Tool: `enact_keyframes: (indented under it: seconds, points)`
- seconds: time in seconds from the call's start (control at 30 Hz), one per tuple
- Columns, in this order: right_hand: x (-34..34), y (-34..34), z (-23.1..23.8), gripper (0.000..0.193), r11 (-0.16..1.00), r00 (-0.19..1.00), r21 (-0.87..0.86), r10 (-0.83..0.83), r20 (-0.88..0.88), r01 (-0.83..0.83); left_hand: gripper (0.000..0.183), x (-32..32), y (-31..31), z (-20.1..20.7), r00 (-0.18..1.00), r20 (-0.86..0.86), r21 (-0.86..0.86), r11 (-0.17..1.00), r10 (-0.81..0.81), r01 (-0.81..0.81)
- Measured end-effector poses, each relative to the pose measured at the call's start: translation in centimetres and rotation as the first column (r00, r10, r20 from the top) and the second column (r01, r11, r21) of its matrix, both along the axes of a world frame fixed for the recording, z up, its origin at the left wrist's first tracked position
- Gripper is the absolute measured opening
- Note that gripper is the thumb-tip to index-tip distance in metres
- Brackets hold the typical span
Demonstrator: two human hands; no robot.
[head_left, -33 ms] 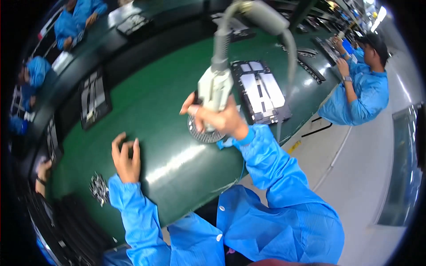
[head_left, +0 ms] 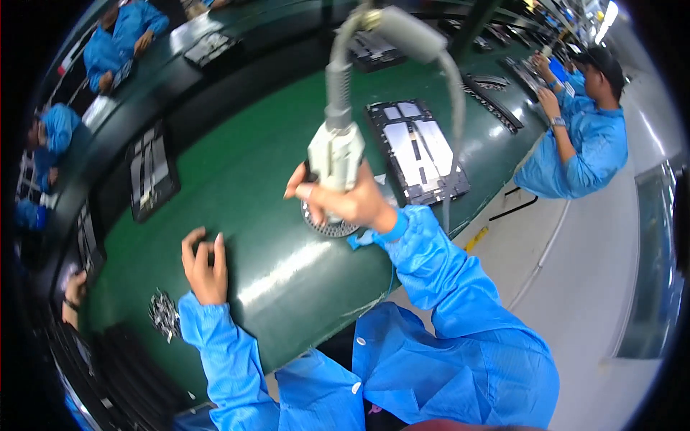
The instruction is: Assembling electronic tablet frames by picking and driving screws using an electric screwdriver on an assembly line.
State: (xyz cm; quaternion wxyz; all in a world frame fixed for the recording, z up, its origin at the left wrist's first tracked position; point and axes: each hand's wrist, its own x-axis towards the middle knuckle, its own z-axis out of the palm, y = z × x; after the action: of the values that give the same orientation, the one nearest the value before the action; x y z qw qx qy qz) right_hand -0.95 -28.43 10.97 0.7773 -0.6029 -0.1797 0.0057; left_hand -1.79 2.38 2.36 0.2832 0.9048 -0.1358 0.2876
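My right hand [head_left: 361, 203] is closed around a pale grey electric screwdriver [head_left: 336, 154], held upright with its ribbed cable sleeve at the top. Its lower end is over a round, dark tray with a perforated-looking rim [head_left: 332, 230]; whether the tip touches anything is hidden by my fingers. A scrap of blue material [head_left: 361, 240] lies at my right wrist. My left hand [head_left: 207, 271] is over the green tabletop with bent fingers apart, and nothing shows in it. Close to my left sleeve lies a small heap of dark and silvery pieces [head_left: 164, 316].
Beyond my right hand lies a flat black device with silver panels [head_left: 420, 154]. A similar unit [head_left: 152, 172] is at the left on the dark line. Curved black strips [head_left: 496, 104] lie at the far right. A co-worker [head_left: 586, 136] sits at right; another person's hand [head_left: 75, 289] reaches in at left.
My right hand and the screwdriver have shifted slightly left and lower in the picture. The whole view has moved a little too. My left hand stays nearly in place.
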Motion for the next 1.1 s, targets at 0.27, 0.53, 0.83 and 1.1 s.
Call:
enact_keyframes:
  seconds: [0.27,0.53,0.83,1.1]
  points:
    - [-1.4,-0.2,0.5,0.011,0.997,0.997,0.021,0.069,-0.029,-0.068,0.055,6.9,-6.2,1.2,0.983,0.132,-0.089,0.986,-0.129,0.141]
    - [0.0,-1.6,0.5,0.017,0.965,0.960,-0.127,-0.204,0.193,0.230,0.091,40.4,-25.5,-2.3,0.967,-0.240,-0.452,0.891,-0.081,-0.038]
    - [1.6,-4.1,-1.3,0.016,0.901,0.892,-0.063,-0.413,0.183,0.430,0.083,54.4,-40.3,-6.4,0.740,-0.660,0.058,0.972,-0.132,0.226]
    - [1.7,-5.8,-2.9,0.011,0.840,0.835,-0.090,-0.511,0.202,0.536,0.089,39.8,-37.5,0.4,0.812,-0.163,-0.926,0.371,-0.561,0.070]
